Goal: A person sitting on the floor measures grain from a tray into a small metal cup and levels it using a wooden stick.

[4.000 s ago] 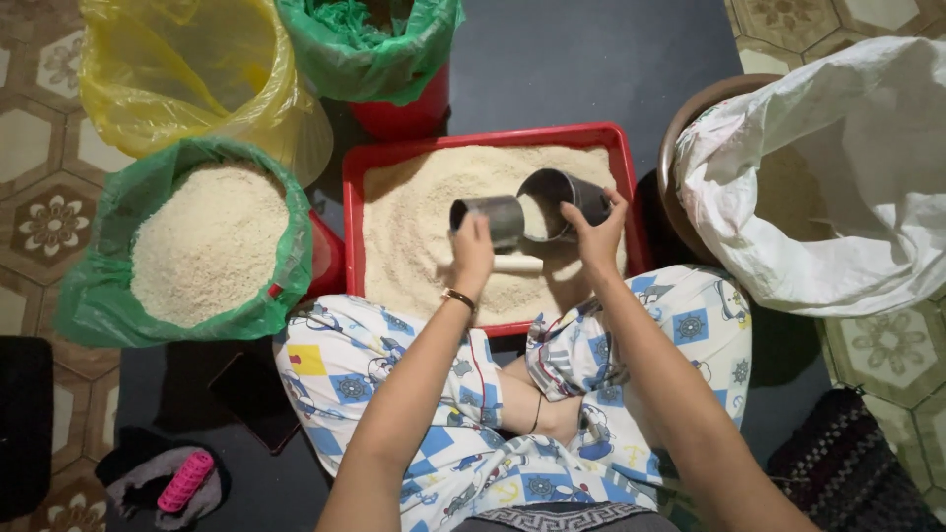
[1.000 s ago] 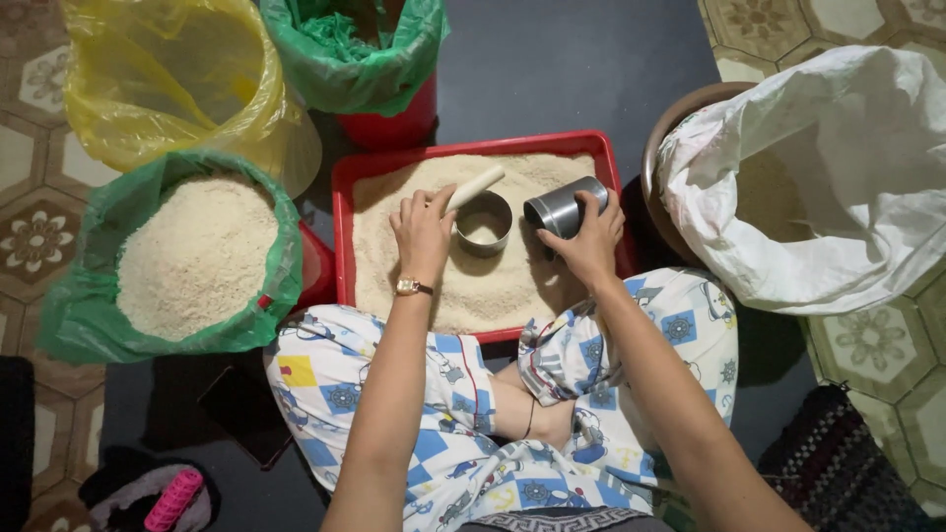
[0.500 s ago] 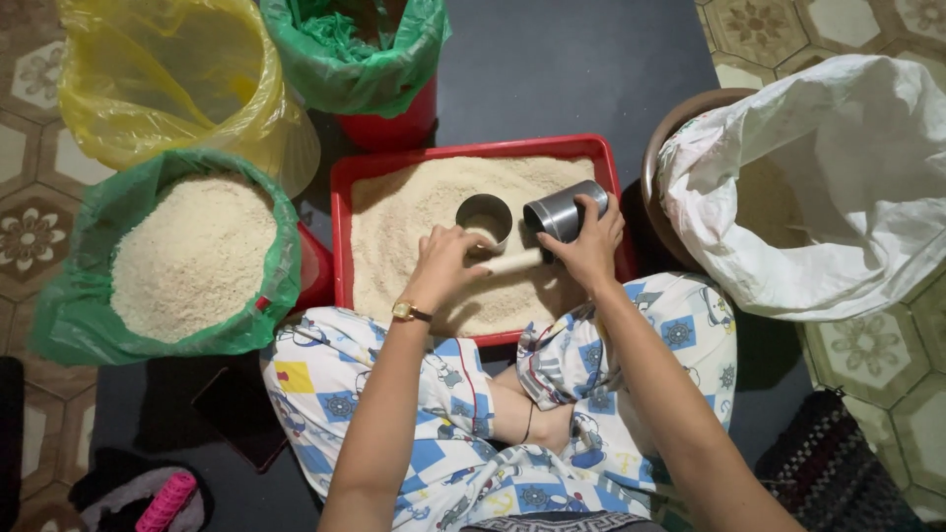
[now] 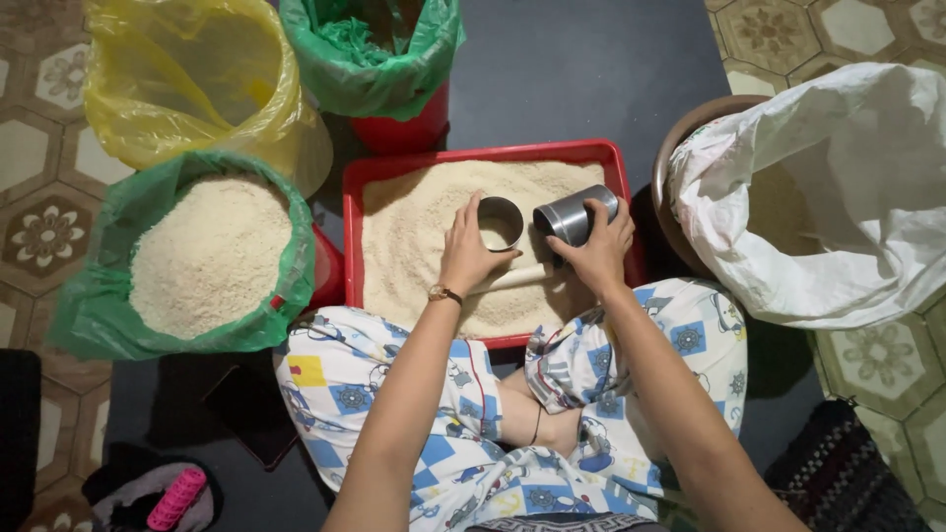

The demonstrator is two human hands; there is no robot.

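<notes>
The person sits cross-legged in blue-and-white patterned clothing (image 4: 463, 433), which brings the knees right against the shallow red plastic tray (image 4: 351, 236) of pale grain, so both arms reach it without stretching.

The left hand (image 4: 469, 258) (a thin wristband on it) is curled partly closed around the side of a small round metal cup (image 4: 501, 223) standing upright in the grain, mouth up; a grip on the wall like this steadies the cup. A pale stick (image 4: 520, 278) lies on the grain just under that hand, touching its heel.

The right hand (image 4: 595, 252) is wrapped around a cylindrical metal tin (image 4: 574, 215), held tilted on its side with its open end facing the cup, just beside it, which suits pouring.

Farther left sits a green plastic bag (image 4: 89, 315) full of white grain; behind it a yellow bag (image 4: 128, 118) and another green-lined red bucket (image 4: 414, 133). A white sack (image 4: 847, 197) lies right.
</notes>
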